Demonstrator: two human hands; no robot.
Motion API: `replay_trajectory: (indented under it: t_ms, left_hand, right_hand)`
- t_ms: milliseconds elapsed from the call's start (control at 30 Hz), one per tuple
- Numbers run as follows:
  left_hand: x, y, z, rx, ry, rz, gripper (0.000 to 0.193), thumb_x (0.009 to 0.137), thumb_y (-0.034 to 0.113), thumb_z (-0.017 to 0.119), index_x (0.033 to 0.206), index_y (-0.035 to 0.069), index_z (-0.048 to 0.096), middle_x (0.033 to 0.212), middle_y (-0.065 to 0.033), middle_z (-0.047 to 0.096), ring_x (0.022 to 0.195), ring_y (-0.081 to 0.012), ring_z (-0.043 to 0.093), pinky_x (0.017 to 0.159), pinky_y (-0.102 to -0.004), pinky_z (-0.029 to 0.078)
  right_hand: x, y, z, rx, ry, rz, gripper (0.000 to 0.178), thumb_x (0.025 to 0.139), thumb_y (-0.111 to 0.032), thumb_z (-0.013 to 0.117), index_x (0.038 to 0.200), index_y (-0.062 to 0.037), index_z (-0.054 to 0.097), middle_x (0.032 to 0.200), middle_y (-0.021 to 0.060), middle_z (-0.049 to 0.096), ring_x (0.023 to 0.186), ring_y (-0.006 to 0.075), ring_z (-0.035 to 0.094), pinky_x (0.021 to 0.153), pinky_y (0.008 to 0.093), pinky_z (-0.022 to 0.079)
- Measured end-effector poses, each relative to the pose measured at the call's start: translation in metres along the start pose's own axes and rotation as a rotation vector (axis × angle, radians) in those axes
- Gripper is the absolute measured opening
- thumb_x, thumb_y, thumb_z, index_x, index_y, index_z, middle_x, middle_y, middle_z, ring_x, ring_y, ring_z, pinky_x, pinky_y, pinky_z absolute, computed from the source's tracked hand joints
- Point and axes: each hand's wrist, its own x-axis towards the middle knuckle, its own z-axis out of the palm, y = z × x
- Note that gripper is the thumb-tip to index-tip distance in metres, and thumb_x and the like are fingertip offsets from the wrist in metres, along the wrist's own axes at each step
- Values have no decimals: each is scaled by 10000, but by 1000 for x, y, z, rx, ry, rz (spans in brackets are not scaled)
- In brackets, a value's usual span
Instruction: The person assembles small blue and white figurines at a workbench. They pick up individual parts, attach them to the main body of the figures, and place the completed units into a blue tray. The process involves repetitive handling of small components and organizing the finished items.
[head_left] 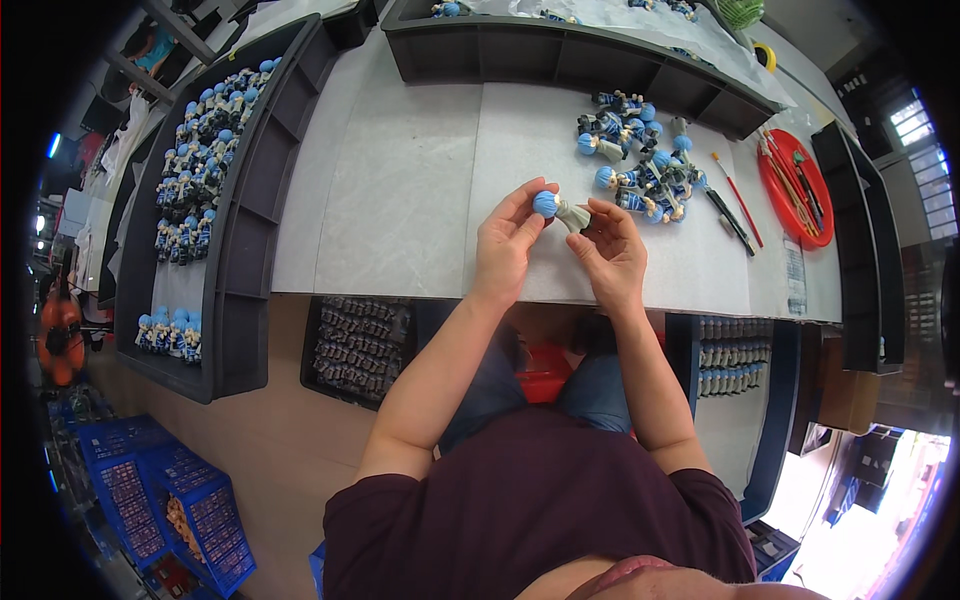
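Above the table's front edge I hold a small figurine [571, 214] with a blue head and a pale grey-green lower part. The fingers of my left hand [508, 243] pinch it by the head. On the other side, my right hand [612, 257] grips the pale lower end between thumb and fingers. The figurine lies tilted, its head toward the left. Just beyond my right hand is a loose pile of similar blue-headed figurines [650, 172], several of them lying on their sides.
A dark tray [245, 215] of figurines stands at the left, another long tray [560, 58] along the back. At the right are a red oval dish [826, 222] with brushes, a black pen [730, 221] and a thin red brush [740, 205]. Figurine-filled trays [310, 345] sit below the table.
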Motion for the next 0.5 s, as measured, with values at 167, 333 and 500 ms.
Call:
replay_trajectory:
  t_ms: [167,333,500]
  left_hand:
    - [0,0,0,17,2,2,386,890,-37,444,1273,10,451,1243,-99,530,1136,-152,498,952,-284,397]
    - [0,0,0,12,-1,0,369,901,-2,468,1269,22,455,1253,-118,524,1146,-169,500,991,-325,383]
    - [-1,0,-3,13,-7,-12,366,901,6,470,1266,35,464,1257,-100,524,1138,-155,501,976,-314,382]
  right_hand:
    - [0,0,0,-15,-2,-7,475,771,36,670,1195,18,457,1099,118,555,997,165,548,881,293,446]
    - [0,1,0,-5,-10,-2,467,771,39,669,1189,22,461,1089,113,553,993,164,547,880,293,446]
    - [0,0,1,-4,-8,7,461,772,38,669,1184,26,464,1084,109,553,984,159,548,872,286,449]
